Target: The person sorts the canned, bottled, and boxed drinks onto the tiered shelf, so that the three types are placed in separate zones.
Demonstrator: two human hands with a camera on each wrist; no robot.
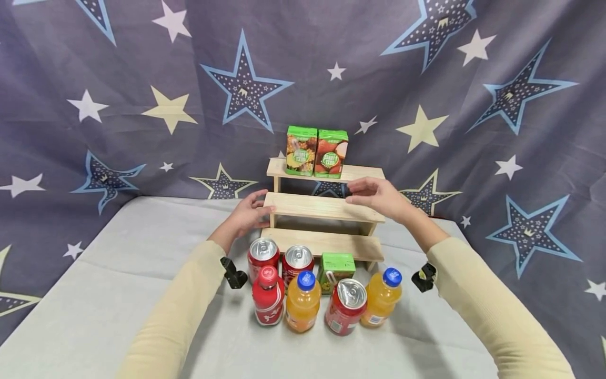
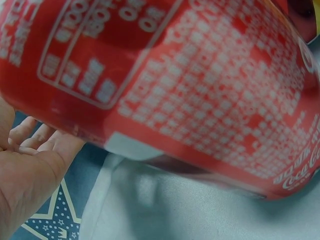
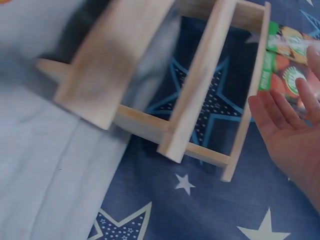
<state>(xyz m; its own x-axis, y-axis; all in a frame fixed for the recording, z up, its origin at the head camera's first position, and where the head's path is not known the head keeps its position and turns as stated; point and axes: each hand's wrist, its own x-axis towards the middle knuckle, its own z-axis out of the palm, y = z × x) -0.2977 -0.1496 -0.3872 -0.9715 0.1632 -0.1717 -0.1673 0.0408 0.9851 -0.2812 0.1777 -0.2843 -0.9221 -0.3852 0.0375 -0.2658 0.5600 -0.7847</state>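
A: Head view first. What's the count?

B: One shelf (image 1: 326, 242) with three tiers, standing on the table (image 1: 109, 295). Two juice boxes (image 1: 301, 152) sit side by side on the top tier; one green box (image 1: 338, 260) is on the table. There are three red cans (image 1: 350, 297) and three bottles (image 1: 303, 305), one red and two orange with blue caps.

A: Hands?

B: Two. The left hand (image 1: 246, 213) is at the shelf's left end, fingers loosely parted, gripping nothing I can see; contact with the wood is hard to tell. The right hand (image 1: 379, 199), fingers extended, holds nothing near the right side of the middle tier.

A: Anything hidden?

B: The front row partly covers the green box and the rear cans.

A: Left wrist?

B: One red container (image 2: 165, 85) up close, its white print readable only here. It's blurred and cut off; can or bottle, I can't tell. The left hand is cut off too.

A: Right wrist?

B: The shelf's side frame, clearer than from the head. The right hand partly covers the juice boxes. The bottom tier blurs.
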